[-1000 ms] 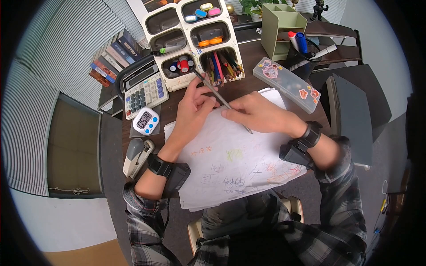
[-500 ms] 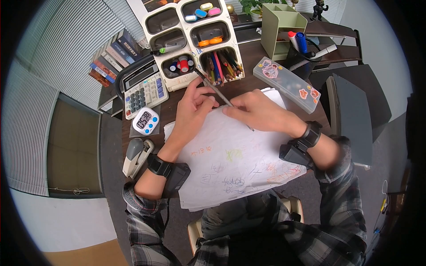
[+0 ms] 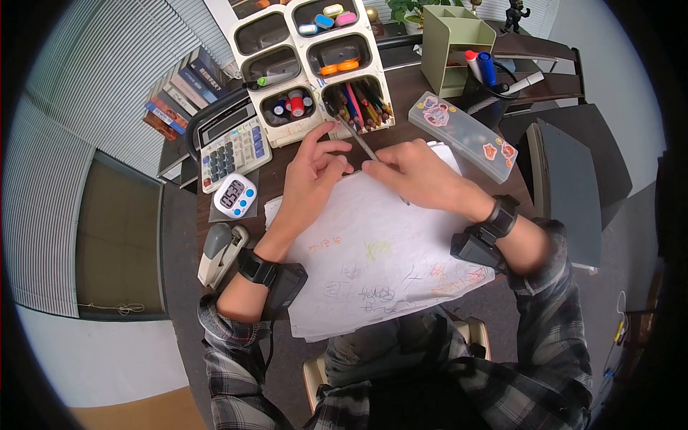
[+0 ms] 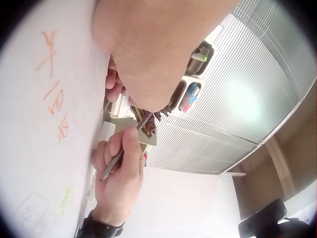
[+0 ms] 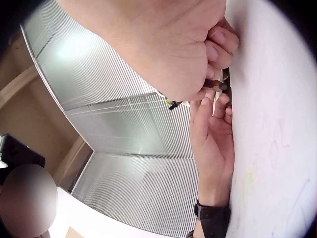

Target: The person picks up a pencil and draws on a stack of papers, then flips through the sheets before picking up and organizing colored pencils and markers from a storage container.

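Note:
Between the thumb and fingers of my right hand (image 3: pixel 423 175) is a thin grey pencil (image 3: pixel 364 146), its dark end slanting up toward the white organizer. The left wrist view also shows the pencil (image 4: pixel 115 163) gripped by the right hand (image 4: pixel 119 191). My left hand (image 3: pixel 312 179) rests at the top of the scribbled paper stack (image 3: pixel 344 287), palm partly up and fingers loosely bent around nothing. In the right wrist view the left hand (image 5: pixel 214 141) lies beyond the right hand (image 5: pixel 163 47), which covers most of the pencil.
Behind the hands stands the white organizer (image 3: pixel 296 134) with colored pencils and erasers. At left are a calculator (image 3: pixel 233 152), timer (image 3: pixel 235 196) and stapler (image 3: pixel 223 254). At right lie a stickered pencil case (image 3: pixel 466 132) and black pen cup (image 3: pixel 487 100).
The right hand has shifted slightly up and right with the pencil, whose dark end has moved right, away from the left fingers. The left hand has barely moved.

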Demonstrator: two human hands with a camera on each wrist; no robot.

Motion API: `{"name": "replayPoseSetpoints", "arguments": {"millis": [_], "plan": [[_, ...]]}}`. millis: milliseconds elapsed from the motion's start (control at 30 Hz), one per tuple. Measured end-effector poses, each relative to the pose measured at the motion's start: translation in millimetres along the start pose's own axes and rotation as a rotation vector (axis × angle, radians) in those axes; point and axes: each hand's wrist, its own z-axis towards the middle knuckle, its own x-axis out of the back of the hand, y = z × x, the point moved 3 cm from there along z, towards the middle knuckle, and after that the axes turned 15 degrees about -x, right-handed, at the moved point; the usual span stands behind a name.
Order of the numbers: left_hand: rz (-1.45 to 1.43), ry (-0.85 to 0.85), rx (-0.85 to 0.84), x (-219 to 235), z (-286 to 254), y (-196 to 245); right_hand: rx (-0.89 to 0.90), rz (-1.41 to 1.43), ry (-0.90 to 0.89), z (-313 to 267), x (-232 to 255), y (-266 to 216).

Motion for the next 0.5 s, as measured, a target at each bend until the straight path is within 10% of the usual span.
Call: {"name": "replayPoseSetpoints", "arguments": {"millis": [500], "plan": [[-0.010, -0.001, -0.001, -0.4, -0.2, 0.0, 0.008, -0.056, 0.099, 1.4, 3.4, 0.4]]}}
